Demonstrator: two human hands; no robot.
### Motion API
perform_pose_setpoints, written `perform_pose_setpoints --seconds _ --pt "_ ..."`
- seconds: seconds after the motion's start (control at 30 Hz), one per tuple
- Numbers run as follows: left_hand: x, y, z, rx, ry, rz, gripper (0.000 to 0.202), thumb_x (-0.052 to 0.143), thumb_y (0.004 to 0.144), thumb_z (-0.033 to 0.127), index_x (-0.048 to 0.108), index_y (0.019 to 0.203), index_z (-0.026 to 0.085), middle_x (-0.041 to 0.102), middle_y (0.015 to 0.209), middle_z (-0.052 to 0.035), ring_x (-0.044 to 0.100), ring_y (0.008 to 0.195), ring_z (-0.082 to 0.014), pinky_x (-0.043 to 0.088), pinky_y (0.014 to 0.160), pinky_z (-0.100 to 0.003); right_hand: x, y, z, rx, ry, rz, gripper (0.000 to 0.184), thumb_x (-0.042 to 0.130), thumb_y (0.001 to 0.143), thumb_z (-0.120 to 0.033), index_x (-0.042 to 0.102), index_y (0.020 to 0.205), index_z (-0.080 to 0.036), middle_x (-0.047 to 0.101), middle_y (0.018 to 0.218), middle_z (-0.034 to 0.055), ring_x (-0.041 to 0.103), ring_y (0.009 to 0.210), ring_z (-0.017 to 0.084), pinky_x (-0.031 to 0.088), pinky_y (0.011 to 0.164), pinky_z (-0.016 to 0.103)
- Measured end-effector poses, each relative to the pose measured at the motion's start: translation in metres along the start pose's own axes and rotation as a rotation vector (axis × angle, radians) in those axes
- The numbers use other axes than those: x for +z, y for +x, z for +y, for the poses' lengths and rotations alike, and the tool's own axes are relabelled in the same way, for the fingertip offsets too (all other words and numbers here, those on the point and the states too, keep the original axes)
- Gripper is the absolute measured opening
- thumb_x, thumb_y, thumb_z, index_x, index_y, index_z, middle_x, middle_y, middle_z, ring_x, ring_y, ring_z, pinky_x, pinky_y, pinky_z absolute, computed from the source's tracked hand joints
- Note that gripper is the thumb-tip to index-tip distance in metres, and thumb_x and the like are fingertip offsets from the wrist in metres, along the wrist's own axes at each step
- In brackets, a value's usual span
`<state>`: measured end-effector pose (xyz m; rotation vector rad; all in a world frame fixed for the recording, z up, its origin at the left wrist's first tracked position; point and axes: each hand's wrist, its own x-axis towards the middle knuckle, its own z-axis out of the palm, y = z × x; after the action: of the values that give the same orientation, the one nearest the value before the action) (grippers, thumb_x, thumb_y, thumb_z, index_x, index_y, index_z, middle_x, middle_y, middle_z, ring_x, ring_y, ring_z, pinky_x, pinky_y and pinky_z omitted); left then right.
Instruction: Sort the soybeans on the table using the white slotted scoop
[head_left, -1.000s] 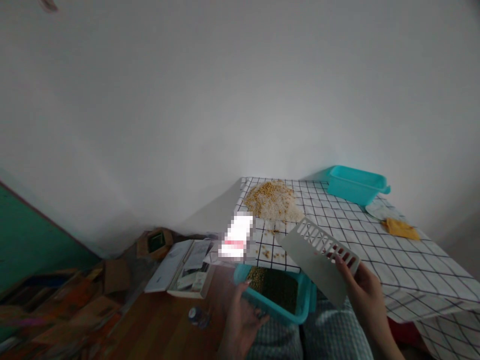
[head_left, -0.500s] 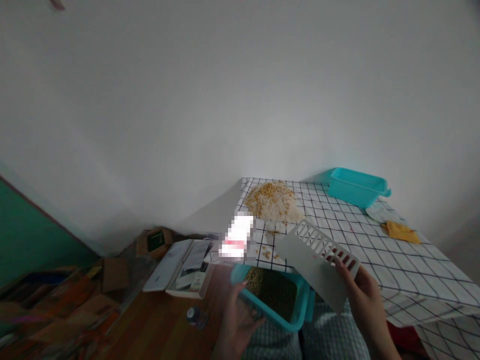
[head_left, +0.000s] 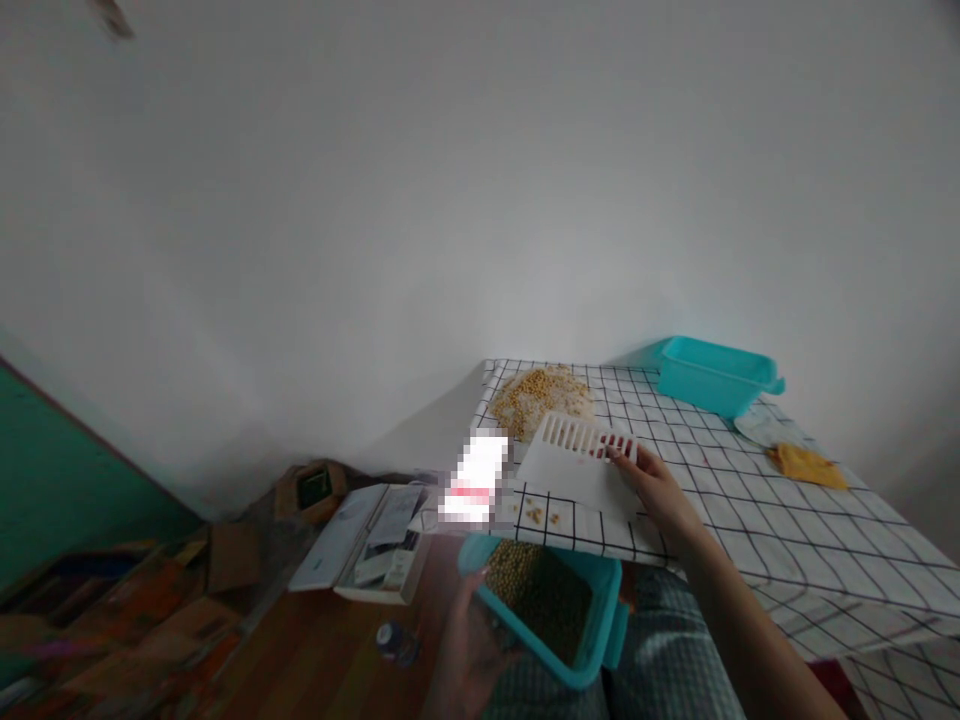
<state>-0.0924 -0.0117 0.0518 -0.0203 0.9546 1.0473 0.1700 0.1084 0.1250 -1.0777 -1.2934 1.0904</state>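
My left hand [head_left: 474, 640] grips the near left side of a turquoise plastic basin [head_left: 613, 640], held below the table edge over my lap. Inside the basin lie yellowish beans [head_left: 506, 570] on the left and small dark green beans [head_left: 559, 605] on the right. My right hand [head_left: 649, 485] is closed on the slotted edge of a flat white plastic scraper board [head_left: 574, 468], held low over the table. Just beyond the board is a spread pile of white grains mixed with yellow beans [head_left: 544, 390]. A few stray beans [head_left: 534, 515] lie near the table's front edge.
A second turquoise basin [head_left: 716, 375] stands at the back right of the checked tablecloth [head_left: 720, 465], with a yellow cloth [head_left: 808, 466] and a whitish cloth beside it. Down on the left are an open white box [head_left: 382, 560], a small bottle [head_left: 397, 643] and cardboard boxes [head_left: 232, 555].
My right hand has moved the board left and forward, from above the basin to over the table near the pile. The held basin has dropped slightly.
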Motion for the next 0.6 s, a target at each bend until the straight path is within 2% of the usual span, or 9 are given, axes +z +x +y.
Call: perform_pose_setpoints --seconds 0.13,0.27,0.5,0.6 --pt "0.001 -0.001 0.001 0.007 -0.002 0.015 0.046 0.066 0.071 0.047 0.061 0.11 0.023 0.073 0.104 -0.006 0.064 0.101 -0.0307 0.051 0.077 -0.042 0.005 0.011 0.004 -0.01 0.004 -0.087 0.036 0.063 0.082 -0.053 0.066 0.104 -0.025 0.071 0.112 0.0054 0.063 0.106 0.028 0.049 0.094 0.041" --pt "-0.001 0.002 0.001 0.006 0.009 -0.003 0.046 0.067 0.071 0.047 0.061 0.109 0.022 0.073 0.1 -0.0061 0.064 0.101 -0.0298 0.051 0.077 -0.041 0.011 0.006 0.002 0.037 0.069 -0.186 0.032 0.06 0.085 -0.05 0.064 0.106 -0.026 0.07 0.114 0.005 0.065 0.103 0.027 0.051 0.09 0.04" --pt "0.0 -0.001 0.003 -0.007 -0.011 -0.026 0.047 0.068 0.071 0.045 0.06 0.112 0.022 0.073 0.097 -0.0063 0.066 0.098 -0.0289 0.052 0.077 -0.041 0.009 -0.009 -0.012 0.127 0.118 -0.268 0.03 0.061 0.085 -0.046 0.064 0.105 -0.024 0.071 0.111 0.0065 0.067 0.095 0.026 0.053 0.084 0.039" --pt "-0.001 0.0 0.003 -0.015 -0.014 -0.027 0.048 0.068 0.071 0.045 0.06 0.112 0.021 0.074 0.095 -0.0073 0.067 0.094 -0.0293 0.052 0.077 -0.042 0.005 -0.014 -0.016 0.117 0.111 -0.235 0.031 0.063 0.084 -0.047 0.065 0.105 -0.024 0.071 0.11 0.0057 0.066 0.099 0.026 0.052 0.087 0.039"
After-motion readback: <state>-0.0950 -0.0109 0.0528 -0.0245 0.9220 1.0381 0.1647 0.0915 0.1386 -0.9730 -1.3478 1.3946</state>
